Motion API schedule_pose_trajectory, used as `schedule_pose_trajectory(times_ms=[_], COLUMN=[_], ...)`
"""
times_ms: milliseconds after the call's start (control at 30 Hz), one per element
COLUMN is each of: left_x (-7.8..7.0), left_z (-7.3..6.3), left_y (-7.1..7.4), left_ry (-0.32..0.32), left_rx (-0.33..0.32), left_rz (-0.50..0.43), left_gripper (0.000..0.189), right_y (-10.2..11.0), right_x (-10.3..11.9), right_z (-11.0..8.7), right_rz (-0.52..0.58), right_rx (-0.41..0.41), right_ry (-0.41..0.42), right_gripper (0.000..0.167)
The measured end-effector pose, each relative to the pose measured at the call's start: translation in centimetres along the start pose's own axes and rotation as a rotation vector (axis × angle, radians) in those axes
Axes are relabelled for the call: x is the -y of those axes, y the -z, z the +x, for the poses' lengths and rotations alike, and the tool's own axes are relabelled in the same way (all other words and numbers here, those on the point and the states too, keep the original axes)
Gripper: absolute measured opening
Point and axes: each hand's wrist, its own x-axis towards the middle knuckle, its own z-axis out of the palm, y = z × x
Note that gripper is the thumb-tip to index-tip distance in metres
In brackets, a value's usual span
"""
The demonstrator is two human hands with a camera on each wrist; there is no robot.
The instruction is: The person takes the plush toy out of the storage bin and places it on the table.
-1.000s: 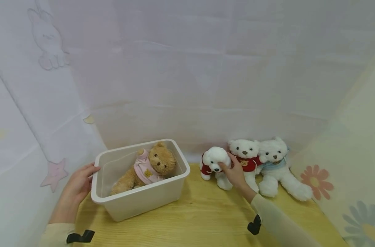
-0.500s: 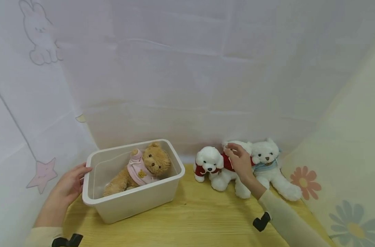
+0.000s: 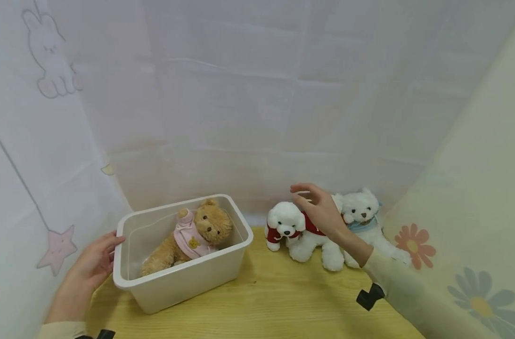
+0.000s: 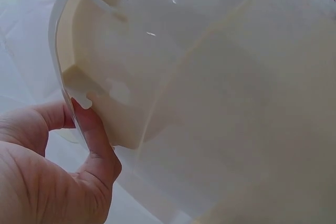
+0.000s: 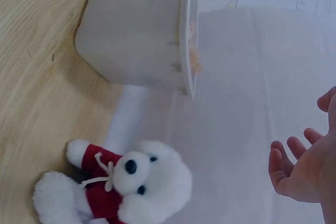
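A pale plastic bin (image 3: 189,287) stands on the left; my left hand (image 3: 94,261) pinches its left rim, as the left wrist view shows. Inside lies a brown teddy bear (image 3: 216,228) in a pink top. My right hand (image 3: 318,209) is raised with loosely bent fingers and holds nothing. It overlaps a white teddy bear (image 3: 332,258) in red, hiding its face. Left of that bear sits a white plush dog (image 3: 286,219) in a red hoodie, also in the right wrist view below the hand. On the right leans a white teddy bear (image 3: 359,207) in blue.
All stand on a yellow wooden table (image 3: 274,301). A pale cloth wall (image 3: 223,117) rises close behind the bin and toys. At the right is a side cloth with printed flowers (image 3: 482,301).
My right hand has left the plush dog's head and moved up in front of the white bear in red. My left hand stays at the bin's rim. The head view has shifted slightly.
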Motion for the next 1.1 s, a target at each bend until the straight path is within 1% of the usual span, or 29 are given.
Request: schedule_pose_trajectory(times_ms=[167, 233, 300, 400, 467, 533, 600, 667, 733, 767, 833, 900, 967, 1000, 1033, 1100], left_x=[0.6, 0.5, 0.4, 0.4, 0.7, 1.2, 1.8, 2.2, 2.5, 2.6, 2.5, 2.2, 1.8, 1.6, 1.5, 1.3], left_z=[0.0, 0.2, 0.4, 0.4, 0.1, -0.3, -0.6, -0.8, -1.0, -1.0, -0.9, -0.8, -0.6, -0.6, -0.6, -0.6], left_y=[-0.5, -0.6, -0.8, -0.9, -0.9, -0.9, -0.9, -1.0, -1.1, -1.2, -1.5, -2.0, -2.5, -2.7, -3.0, -3.4], left_ry=[-0.004, -0.015, -0.023, -0.017, -0.005, 0.0, -0.007, -0.025, -0.037, -0.039, -0.033, -0.027, -0.024, -0.025, -0.027, -0.029], left_rx=[-0.004, -0.006, -0.012, -0.026, -0.037, -0.045, -0.046, -0.036, -0.032, -0.036, -0.046, -0.079, -0.098, -0.102, -0.109, -0.115], left_rz=[-0.011, 0.004, 0.025, 0.07, 0.092, 0.106, 0.094, 0.07, 0.048, 0.044, 0.065, 0.109, 0.164, 0.19, 0.208, 0.238], left_gripper=[0.019, 0.017, 0.016, 0.03, 0.043, 0.051, 0.049, 0.038, 0.027, 0.024, 0.029, 0.043, 0.057, 0.063, 0.066, 0.068], right_y=[-0.7, -1.4, -2.3, -4.1, -5.6, -7.2, -8.9, -10.5, -12.0, -12.7, -14.1, -15.3, -16.4, -16.9, -17.3, -18.1], right_x=[2.2, 2.5, 2.6, 2.3, 2.0, 1.7, 1.4, 1.2, 1.0, 0.8, 0.5, 0.1, -0.2, -0.3, -0.4, -0.6], right_z=[0.9, 1.4, 1.8, 2.0, 2.1, 2.2, 2.7, 3.2, 3.9, 4.3, 5.1, 6.0, 6.9, 7.2, 7.4, 7.8], right_rz=[-0.05, -0.083, -0.123, -0.173, -0.188, -0.198, -0.242, -0.337, -0.474, -0.56, -0.765, -0.965, -1.119, -1.17, -1.193, -1.201], right_rx=[0.103, 0.145, 0.181, 0.227, 0.262, 0.313, 0.377, 0.453, 0.522, 0.552, 0.582, 0.56, 0.523, 0.511, 0.506, 0.517], right_ry=[0.065, 0.132, 0.222, 0.35, 0.372, 0.355, 0.344, 0.348, 0.374, 0.407, 0.462, 0.515, 0.542, 0.532, 0.514, 0.463], right_gripper=[0.031, 0.031, 0.031, 0.033, 0.034, 0.035, 0.035, 0.034, 0.036, 0.035, 0.043, 0.053, 0.058, 0.06, 0.059, 0.055])
